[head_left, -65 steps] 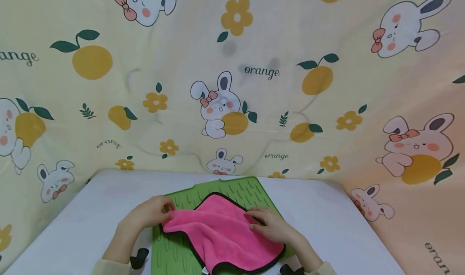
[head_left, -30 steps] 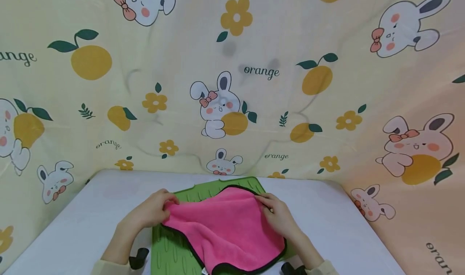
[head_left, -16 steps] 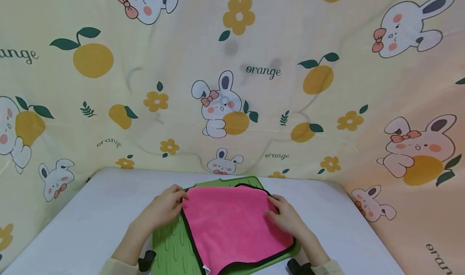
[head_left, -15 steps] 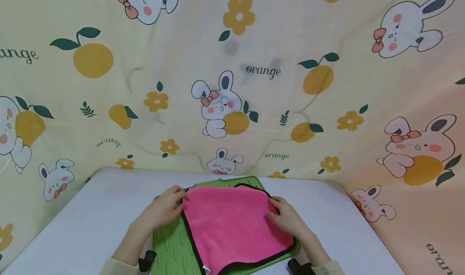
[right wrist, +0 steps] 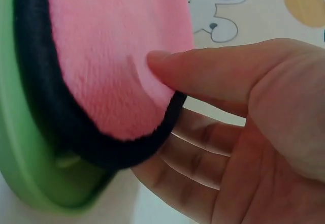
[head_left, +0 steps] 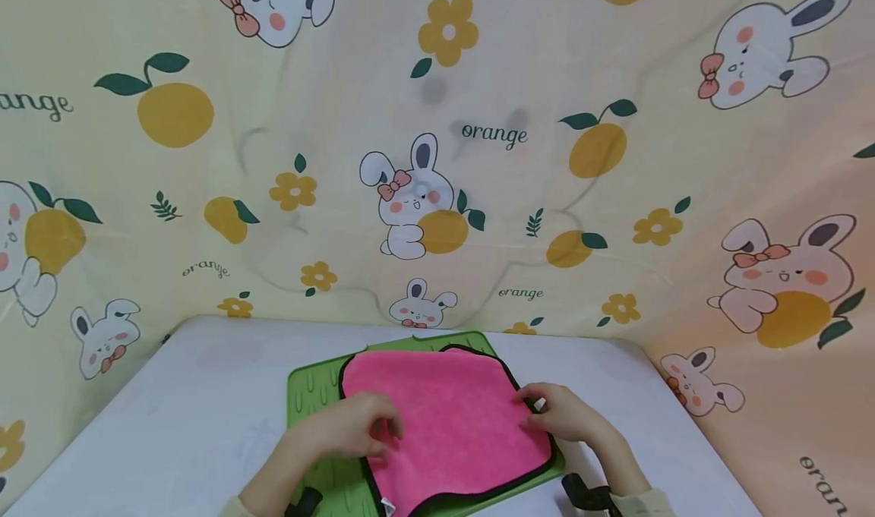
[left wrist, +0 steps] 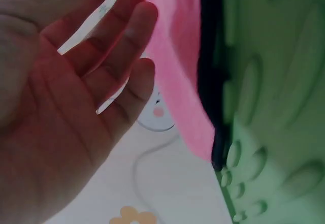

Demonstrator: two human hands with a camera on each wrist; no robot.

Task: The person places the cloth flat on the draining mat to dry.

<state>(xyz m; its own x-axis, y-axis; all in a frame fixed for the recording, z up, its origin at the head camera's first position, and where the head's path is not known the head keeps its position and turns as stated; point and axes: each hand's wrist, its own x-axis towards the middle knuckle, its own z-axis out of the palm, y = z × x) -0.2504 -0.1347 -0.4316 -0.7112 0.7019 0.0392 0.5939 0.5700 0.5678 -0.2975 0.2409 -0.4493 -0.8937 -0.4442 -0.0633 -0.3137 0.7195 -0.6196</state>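
A pink cloth [head_left: 458, 418] with black edging lies spread over a green ridged mat [head_left: 307, 388]. My left hand [head_left: 349, 426] is above the cloth's left side, its fingers loosely bent with nothing between them. In the left wrist view that hand's palm [left wrist: 66, 112] shows, apart from the cloth. At the cloth's right edge is my right hand [head_left: 570, 414]. The right wrist view has its thumb [right wrist: 203, 71] over the pink face, casting a shadow, while the other fingertips are hidden behind the black border; no firm grip shows.
A white table [head_left: 171, 418] bears the mat. Behind and to the right hangs a curtain [head_left: 342, 122] printed with rabbits and oranges. A small white tag [head_left: 388, 506] sticks out at the cloth's near left corner. Black wrist mounts [head_left: 591, 494] sit on both forearms.
The cloth's far left corner was drawn right and laid flatter. Since then my left hand has let go of it and moved nearer and right; my right hand has slid down the right edge.
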